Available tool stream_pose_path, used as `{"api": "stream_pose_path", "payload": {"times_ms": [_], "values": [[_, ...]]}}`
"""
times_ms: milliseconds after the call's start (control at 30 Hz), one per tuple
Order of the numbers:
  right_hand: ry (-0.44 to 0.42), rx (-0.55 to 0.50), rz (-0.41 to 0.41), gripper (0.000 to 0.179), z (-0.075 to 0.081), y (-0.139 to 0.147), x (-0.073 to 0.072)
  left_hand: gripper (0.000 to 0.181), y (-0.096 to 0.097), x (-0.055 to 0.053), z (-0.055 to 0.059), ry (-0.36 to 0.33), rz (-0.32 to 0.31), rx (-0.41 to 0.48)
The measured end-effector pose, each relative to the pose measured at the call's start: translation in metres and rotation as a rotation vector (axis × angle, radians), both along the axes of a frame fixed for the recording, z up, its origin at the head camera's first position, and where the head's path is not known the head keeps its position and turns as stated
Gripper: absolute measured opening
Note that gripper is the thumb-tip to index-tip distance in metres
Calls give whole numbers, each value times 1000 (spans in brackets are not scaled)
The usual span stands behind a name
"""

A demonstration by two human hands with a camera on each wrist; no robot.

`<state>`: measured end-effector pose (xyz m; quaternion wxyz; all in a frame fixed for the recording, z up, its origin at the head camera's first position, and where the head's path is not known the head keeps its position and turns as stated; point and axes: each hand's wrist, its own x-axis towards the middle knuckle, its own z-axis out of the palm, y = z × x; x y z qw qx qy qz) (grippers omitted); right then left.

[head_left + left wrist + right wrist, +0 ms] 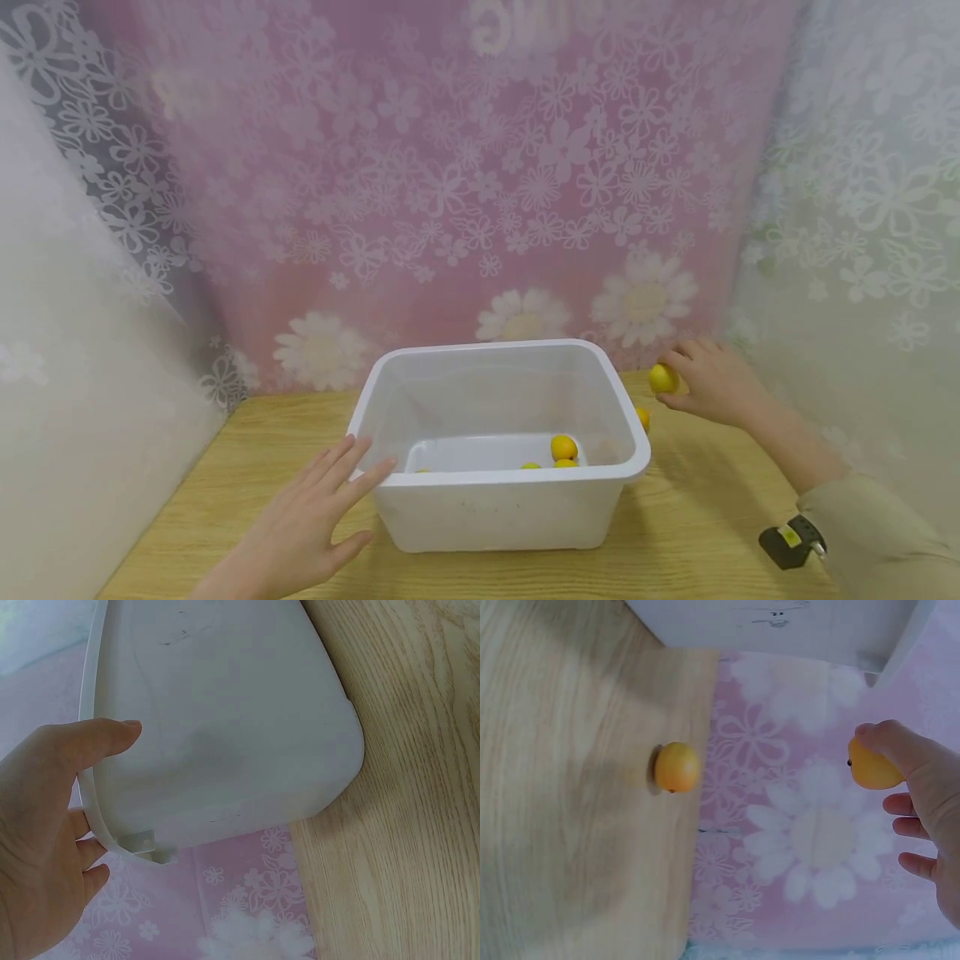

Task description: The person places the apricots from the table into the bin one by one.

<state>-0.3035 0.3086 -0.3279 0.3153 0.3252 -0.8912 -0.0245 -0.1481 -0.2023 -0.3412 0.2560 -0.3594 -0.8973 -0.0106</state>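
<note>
A white plastic tub (495, 512) stands upright on the wooden table. Inside it lie several yellow-orange fruits (563, 447), partly hidden by the near rim. My left hand (303, 508) is at the tub's near left corner, its fingers extended over the rim. In the left wrist view, the thumb (112, 739) lies across the outer side of the rim. To the right of the tub, my right hand (712, 382) pinches a small round yellow fruit (663, 379) above the table. The right wrist view shows a dark spot on the end of this fruit (874, 765).
Another yellow-orange fruit (677, 767) sits on the wooden table (697, 500), close to the tub's right side and partly hidden by it in the head view. Flower-patterned sheeting (465, 167) hangs behind the table and on both sides.
</note>
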Motion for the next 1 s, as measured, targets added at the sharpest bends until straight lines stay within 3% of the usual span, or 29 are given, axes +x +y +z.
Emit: {"api": "stream_pose_path", "payload": {"times_ms": [167, 467, 667, 1000], "values": [[45, -18, 41, 41, 12, -4, 0, 75, 0, 0, 1, -8, 4, -6], [75, 11, 60, 39, 35, -18, 1, 65, 0, -2, -1, 9, -18, 8], [81, 20, 82, 41, 47, -29, -1, 69, -1, -2, -1, 15, -10, 8], [-63, 4, 49, 41, 58, -52, -1, 67, -1, -2, -3, 24, -11, 5]]}}
